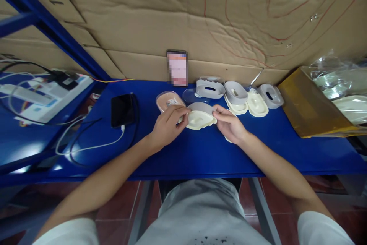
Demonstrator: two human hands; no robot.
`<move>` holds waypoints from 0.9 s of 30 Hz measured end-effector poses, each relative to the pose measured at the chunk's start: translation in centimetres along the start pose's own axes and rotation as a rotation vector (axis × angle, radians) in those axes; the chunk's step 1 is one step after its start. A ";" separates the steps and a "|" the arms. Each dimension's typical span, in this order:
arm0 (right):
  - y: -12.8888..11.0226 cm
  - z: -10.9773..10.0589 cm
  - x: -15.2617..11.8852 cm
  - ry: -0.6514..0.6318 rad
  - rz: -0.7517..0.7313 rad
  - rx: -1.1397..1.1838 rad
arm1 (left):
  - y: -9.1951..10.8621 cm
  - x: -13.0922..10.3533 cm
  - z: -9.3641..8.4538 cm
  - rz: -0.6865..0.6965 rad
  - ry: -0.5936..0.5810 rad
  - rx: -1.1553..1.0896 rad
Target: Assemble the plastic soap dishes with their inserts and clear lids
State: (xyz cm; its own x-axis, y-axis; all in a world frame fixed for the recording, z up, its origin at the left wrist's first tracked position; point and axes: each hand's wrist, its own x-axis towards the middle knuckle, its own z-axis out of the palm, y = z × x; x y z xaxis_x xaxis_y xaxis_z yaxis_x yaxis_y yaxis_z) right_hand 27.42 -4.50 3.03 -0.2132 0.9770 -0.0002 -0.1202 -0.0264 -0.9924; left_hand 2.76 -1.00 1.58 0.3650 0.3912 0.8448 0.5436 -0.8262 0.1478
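Observation:
Between my two hands is a soap dish, with a grey oval shell (202, 107) on the far side and a cream tray (200, 120) facing me. My left hand (169, 124) pinches its left end between thumb and fingers. At the right end, my right hand (230, 123) grips the rim with the thumb on top. Part of a cream piece shows under my right palm, mostly hidden. Just beyond my left fingers lies a pinkish dish with a clear rim (169, 99). A clear oval piece (190, 96) rests behind the held dish.
Grey slotted shells (210, 89) and cream trays (257, 104) lie along the back right. A cardboard box (301, 103) with plastic-wrapped parts stands at far right. To the left are a black phone (122, 111) on a white cable and a power strip (54, 96). Cardboard backs the blue table (183, 161).

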 end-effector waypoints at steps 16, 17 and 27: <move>0.8 -0.6 0.0 0.074 -0.208 -0.324 | 0.1 -1.1 0.6 0.053 -0.103 -0.088; 0.9 -0.8 0.2 0.110 -0.222 -0.326 | 0.3 -1.1 0.5 0.077 -0.122 -0.089; -1.9 -6.3 0.5 0.396 -0.709 -1.013 | 1.4 -1.1 0.8 0.283 -0.471 0.033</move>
State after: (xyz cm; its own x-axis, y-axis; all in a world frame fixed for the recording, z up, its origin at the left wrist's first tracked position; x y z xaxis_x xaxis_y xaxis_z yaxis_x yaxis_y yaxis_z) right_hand 33.68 -2.59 4.11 -0.0852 0.7123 0.6966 0.7313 0.5196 -0.4418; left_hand 3.70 -2.28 0.43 0.7953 0.3008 0.5263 0.3956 -0.9154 -0.0747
